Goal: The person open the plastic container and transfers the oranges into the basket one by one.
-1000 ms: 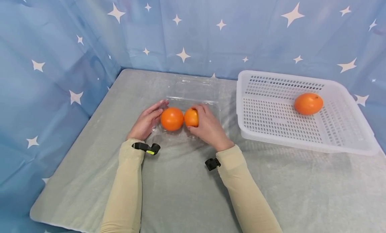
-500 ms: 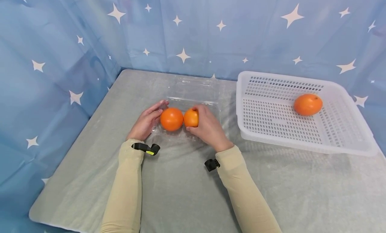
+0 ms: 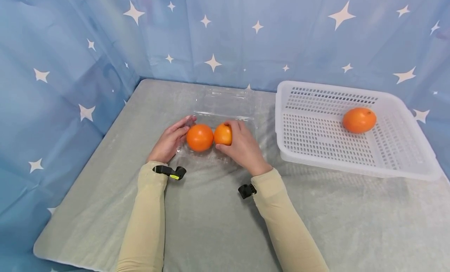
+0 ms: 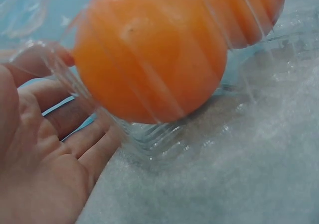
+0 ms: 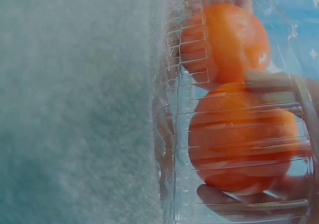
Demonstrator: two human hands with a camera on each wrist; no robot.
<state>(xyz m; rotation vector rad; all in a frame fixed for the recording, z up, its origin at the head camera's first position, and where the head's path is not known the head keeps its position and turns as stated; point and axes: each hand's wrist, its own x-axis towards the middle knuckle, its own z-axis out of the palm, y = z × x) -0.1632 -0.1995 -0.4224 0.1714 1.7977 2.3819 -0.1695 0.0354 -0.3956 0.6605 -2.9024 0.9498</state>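
A clear plastic clamshell container [image 3: 207, 156] lies on the table with its lid [image 3: 225, 102] folded open toward the back. Inside it sit two oranges side by side, a left orange [image 3: 199, 137] and a right orange [image 3: 222, 135]. My left hand [image 3: 170, 141] holds the container's left wall; in the left wrist view the thumb crosses the rim beside the left orange and the other fingers [image 4: 94, 139] lie along the outside. With thumb and fingers curled round it, my right hand [image 3: 244, 149] grips the right orange, partly covering it.
To the right stands a white perforated plastic basket [image 3: 316, 141] holding one oval orange fruit [image 3: 359, 120]. A grey cloth [image 3: 211, 225] covers the table. Behind and to the left hangs a blue curtain [image 3: 235, 41] with white stars.
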